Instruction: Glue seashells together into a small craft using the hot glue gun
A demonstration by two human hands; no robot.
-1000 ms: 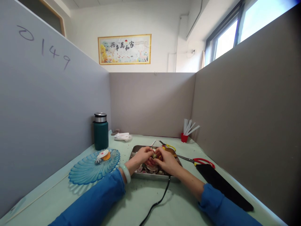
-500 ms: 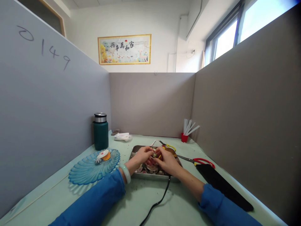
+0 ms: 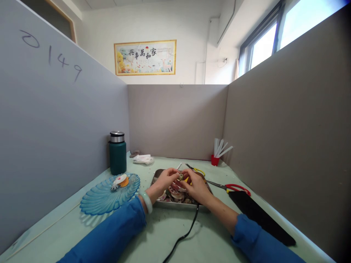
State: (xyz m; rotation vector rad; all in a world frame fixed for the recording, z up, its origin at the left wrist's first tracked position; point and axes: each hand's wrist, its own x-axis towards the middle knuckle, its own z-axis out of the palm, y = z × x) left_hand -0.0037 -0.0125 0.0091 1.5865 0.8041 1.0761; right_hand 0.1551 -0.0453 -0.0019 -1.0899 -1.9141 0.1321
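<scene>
My left hand (image 3: 170, 177) and my right hand (image 3: 195, 185) meet above a metal tray (image 3: 171, 206). Between their fingertips is a small mottled greenish shell (image 3: 181, 177), pinched from both sides. Shells (image 3: 178, 195) in pink, white and brown lie in the tray under my hands. Something yellow (image 3: 188, 180) shows beside my right fingers; its kind is hidden. A black cord (image 3: 184, 236) runs from the tray's front edge toward me.
Left: blue scalloped plate (image 3: 101, 201) bearing shell pieces, and a green bottle (image 3: 117, 157). Right: red-handled scissors (image 3: 238, 187), a black flat piece (image 3: 260, 217), yellow-handled pliers (image 3: 199, 170), and a red cup (image 3: 215, 160) of white sticks. Partitions (image 3: 178, 120) enclose the table.
Both hands have risen slightly with the greenish shell, and it shows more openly between the fingertips. Everything around them stays in place.
</scene>
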